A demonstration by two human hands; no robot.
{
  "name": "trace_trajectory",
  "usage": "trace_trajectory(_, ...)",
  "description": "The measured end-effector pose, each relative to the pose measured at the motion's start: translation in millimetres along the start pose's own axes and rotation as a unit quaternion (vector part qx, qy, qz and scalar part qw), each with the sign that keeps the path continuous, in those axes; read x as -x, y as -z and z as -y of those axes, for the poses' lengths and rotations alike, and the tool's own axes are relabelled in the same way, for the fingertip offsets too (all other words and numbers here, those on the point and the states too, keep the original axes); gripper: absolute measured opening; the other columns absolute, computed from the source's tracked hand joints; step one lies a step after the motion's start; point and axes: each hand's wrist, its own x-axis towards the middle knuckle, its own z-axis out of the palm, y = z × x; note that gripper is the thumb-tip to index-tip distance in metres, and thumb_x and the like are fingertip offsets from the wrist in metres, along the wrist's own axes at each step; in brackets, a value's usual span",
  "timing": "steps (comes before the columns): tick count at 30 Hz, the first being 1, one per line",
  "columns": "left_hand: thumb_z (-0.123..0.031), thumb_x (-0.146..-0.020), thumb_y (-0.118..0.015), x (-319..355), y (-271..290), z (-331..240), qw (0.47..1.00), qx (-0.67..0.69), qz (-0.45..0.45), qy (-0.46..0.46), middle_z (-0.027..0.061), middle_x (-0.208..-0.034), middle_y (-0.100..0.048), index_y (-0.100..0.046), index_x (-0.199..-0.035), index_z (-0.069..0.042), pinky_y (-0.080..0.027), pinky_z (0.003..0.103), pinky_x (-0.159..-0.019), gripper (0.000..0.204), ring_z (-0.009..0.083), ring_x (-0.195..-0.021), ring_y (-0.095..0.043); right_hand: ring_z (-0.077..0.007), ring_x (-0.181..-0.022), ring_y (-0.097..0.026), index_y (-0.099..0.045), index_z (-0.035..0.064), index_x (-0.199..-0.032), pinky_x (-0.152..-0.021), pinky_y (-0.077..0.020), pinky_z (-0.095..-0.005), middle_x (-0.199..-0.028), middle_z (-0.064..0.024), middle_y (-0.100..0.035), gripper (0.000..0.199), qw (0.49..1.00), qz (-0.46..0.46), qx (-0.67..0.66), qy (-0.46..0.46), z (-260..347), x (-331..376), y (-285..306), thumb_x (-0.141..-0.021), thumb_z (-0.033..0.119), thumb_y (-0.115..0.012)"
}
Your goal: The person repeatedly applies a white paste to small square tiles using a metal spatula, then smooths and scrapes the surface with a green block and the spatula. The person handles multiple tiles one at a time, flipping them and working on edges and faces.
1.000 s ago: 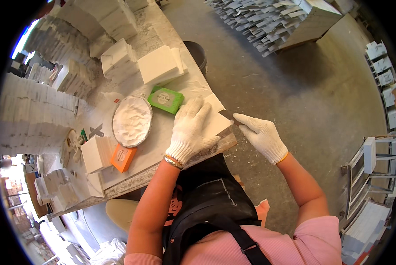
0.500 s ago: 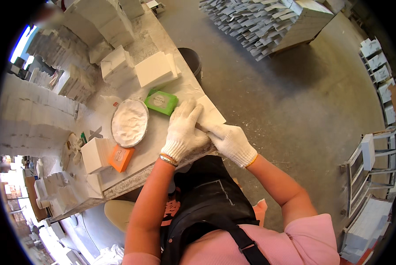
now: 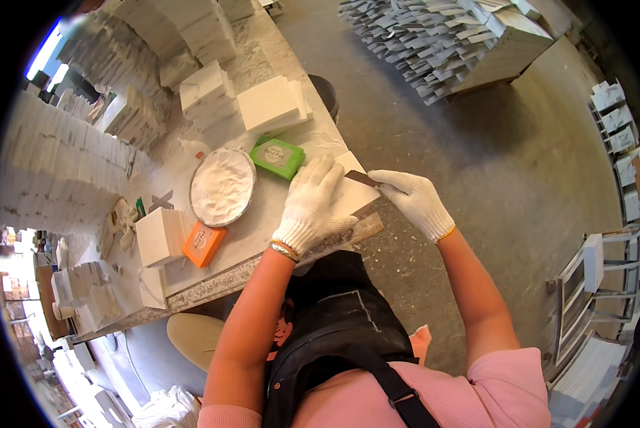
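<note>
A white tile (image 3: 351,202) lies at the near right corner of the worktable. My left hand (image 3: 310,203), in a white knit glove, rests on it with the fingers stretched out and the thumb apart. Just past the tile's right edge is my gloved right hand (image 3: 414,202), pinching a thin dark flat strip (image 3: 363,177). The strip reaches over the tile's corner; I cannot tell whether it touches. Beside my left fingertips sits a green box-shaped block (image 3: 278,157). To the left stand a round pan of white powder (image 3: 223,187) and an orange block (image 3: 204,244).
Stacked white tiles (image 3: 270,104) stand farther back on the table (image 3: 263,214). Another tile stack (image 3: 160,237) is by the orange block. Taller stacks (image 3: 56,164) line the left side. A dark bin (image 3: 325,93) stands beyond the table edge. A crate of strips (image 3: 498,64) sits far right.
My right hand has moved right, off the tile's near edge, with the dark strip now plainly showing. My left hand stays flat on the tile. The whole view has shifted slightly.
</note>
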Motion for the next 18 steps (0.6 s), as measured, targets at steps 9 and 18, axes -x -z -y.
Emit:
trace_trajectory(9, -0.040, -0.062, -0.089, 1.6, -3.7, 3.3, 1.000, -0.008, -0.017, -0.011, 0.0212, -0.151, -0.046, -0.051, -0.140, -0.004, -0.032, 0.051, -0.118, 0.095, 0.0387, -0.143, -0.040, -0.0291, -0.098, -0.072, -0.073, 0.0110, -0.117, -0.084, -0.0569, -0.0346, -0.109, -0.0122, -0.075, 0.025, 0.998, -0.049, 0.046, 0.013, 3.3, 7.7, -6.6, -0.094, 0.012, -0.065)
trace_trajectory(18, -0.040, -0.062, -0.087, 1.4, -2.7, 2.6, 1.000, 0.003, -0.019, -0.011, 0.0220, -0.153, -0.044, -0.051, -0.141, -0.004, -0.032, 0.053, -0.118, 0.094, 0.0432, -0.143, -0.039, -0.0283, -0.099, -0.072, -0.073, 0.0118, -0.118, -0.085, -0.0569, -0.0346, -0.110, -0.0124, -0.075, 0.024, 0.998, -0.040, 0.047, 0.017, -1.0, 12.8, -10.5, -0.095, 0.016, -0.065)
